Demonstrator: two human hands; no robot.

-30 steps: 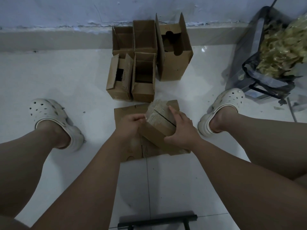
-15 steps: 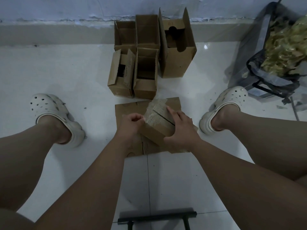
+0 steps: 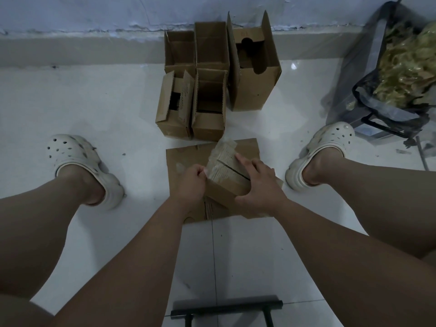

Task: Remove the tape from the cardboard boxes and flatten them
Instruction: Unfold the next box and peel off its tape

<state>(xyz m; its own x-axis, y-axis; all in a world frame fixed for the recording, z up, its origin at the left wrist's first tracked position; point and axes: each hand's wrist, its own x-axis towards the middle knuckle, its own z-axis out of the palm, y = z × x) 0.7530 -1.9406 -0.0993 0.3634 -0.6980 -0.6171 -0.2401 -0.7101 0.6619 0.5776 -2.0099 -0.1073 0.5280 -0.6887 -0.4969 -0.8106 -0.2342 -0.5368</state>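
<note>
A small cardboard box (image 3: 226,182) with clear tape (image 3: 223,161) over its closed top flaps is tilted above flattened cardboard (image 3: 186,159) on the floor. My right hand (image 3: 257,185) grips the box from its right side, index finger lying on the taped top. My left hand (image 3: 191,182) is curled at the box's left top edge, fingertips pinching at the tape there. Several open boxes (image 3: 210,90) stand beyond, against the wall's base.
White tiled floor all around. My feet in white clogs (image 3: 77,161) (image 3: 323,152) sit left and right of the cardboard. A clear bag (image 3: 405,74) full of crumpled tape stands at the right. A dark metal bar (image 3: 226,308) lies near me.
The left hand's fingers have curled tighter at the box's left top edge. The right hand keeps its hold; the box has barely moved.
</note>
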